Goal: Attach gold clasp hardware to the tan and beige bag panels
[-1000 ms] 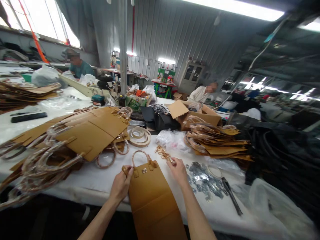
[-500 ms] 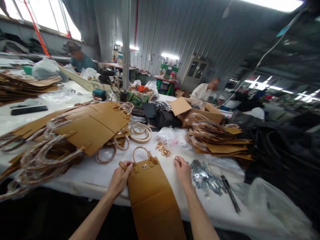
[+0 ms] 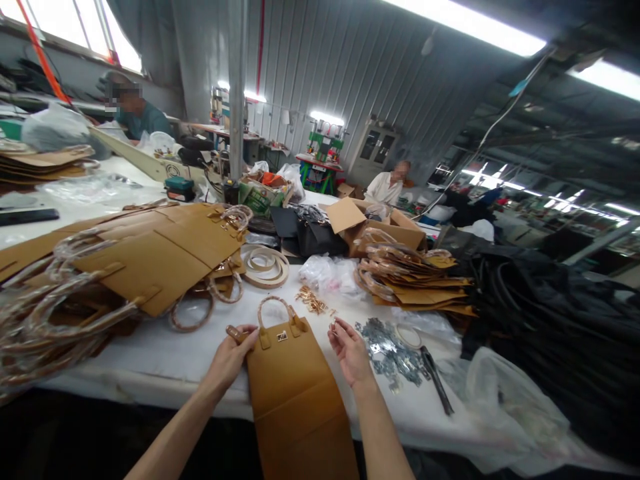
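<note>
A tan leather bag panel (image 3: 295, 387) hangs over the table's front edge, with a looped handle (image 3: 274, 299) and a small metal plate (image 3: 283, 337) at its upper end. My left hand (image 3: 231, 355) is closed at its upper left edge, gripping a brown leather tab (image 3: 234, 332); whether the tab joins the panel is hidden. To the right, my right hand (image 3: 350, 350) pinches a small gold-coloured metal piece (image 3: 333, 325), its exact kind too small to tell. Just beyond lies a pile of gold-coloured metal fittings (image 3: 311, 300). Flat silvery metal pieces (image 3: 393, 350) lie right of that hand.
Tan panels with wrapped handles (image 3: 155, 260) are heaped left, and another stack (image 3: 420, 283) stands right, before a cardboard box (image 3: 395, 227). A black-handled tool (image 3: 437, 381) and clear plastic bag (image 3: 515, 393) lie right. Tape rolls (image 3: 265, 267) sit mid-table. Two people work farther back.
My right hand has turned, its fingers now curled up around the small metal piece, closer to the panel. The left hand keeps its grip. The whole view has shifted slightly to the right.
</note>
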Motion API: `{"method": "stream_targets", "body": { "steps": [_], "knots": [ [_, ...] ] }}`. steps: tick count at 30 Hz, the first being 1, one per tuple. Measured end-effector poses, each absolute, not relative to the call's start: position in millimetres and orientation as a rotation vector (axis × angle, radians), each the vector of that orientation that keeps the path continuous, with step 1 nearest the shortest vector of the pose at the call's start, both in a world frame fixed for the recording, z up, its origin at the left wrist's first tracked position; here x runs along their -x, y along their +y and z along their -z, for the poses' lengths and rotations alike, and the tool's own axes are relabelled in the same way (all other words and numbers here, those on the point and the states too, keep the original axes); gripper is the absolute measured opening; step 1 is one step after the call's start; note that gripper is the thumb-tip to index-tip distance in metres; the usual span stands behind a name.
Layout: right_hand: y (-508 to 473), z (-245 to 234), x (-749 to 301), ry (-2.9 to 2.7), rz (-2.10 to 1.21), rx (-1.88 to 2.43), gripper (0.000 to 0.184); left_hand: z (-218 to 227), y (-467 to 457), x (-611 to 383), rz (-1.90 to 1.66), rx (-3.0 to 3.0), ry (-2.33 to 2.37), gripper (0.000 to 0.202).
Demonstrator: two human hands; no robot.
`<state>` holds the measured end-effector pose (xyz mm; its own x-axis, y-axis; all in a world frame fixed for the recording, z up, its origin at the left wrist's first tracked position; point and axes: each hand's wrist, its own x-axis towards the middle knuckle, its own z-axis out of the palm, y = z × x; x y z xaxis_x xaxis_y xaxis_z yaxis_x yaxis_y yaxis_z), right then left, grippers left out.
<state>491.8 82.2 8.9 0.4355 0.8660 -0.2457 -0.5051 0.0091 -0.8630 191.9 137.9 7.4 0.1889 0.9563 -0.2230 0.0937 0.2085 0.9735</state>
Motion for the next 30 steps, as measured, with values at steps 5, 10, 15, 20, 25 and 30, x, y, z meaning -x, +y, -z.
{"method": "stream_targets", "body": {
  "steps": [5, 10, 15, 20, 25, 30],
  "knots": [
    [75, -24, -477, -0.446, -1.156, 1.079, 0.043, -15, 128, -216, -0.912, -0.946, 1.108, 0.060],
    [68, -26, -457, -0.653, -1.179, 1.219, 0.042, -16, 124, -222, -0.959, -0.933, 1.116, 0.050],
    [64, -20, -419, -1.083, -1.063, 1.386, 0.040, -5, 124, -220, -0.987, -0.888, 1.109, 0.050],
    [63, -13, -385, -1.351, -0.773, 1.424, 0.027, -4, 119, -216, -1.017, -0.832, 1.030, 0.055],
    [56, -6, -376, -1.604, -0.425, 1.440, 0.025, -4, 116, -211, -1.035, -0.859, 0.965, 0.057],
    [57, 0, -381, -1.733, -0.163, 1.508, 0.031, 5, 117, -211, -1.052, -0.933, 0.973, 0.051]
  ]
}}
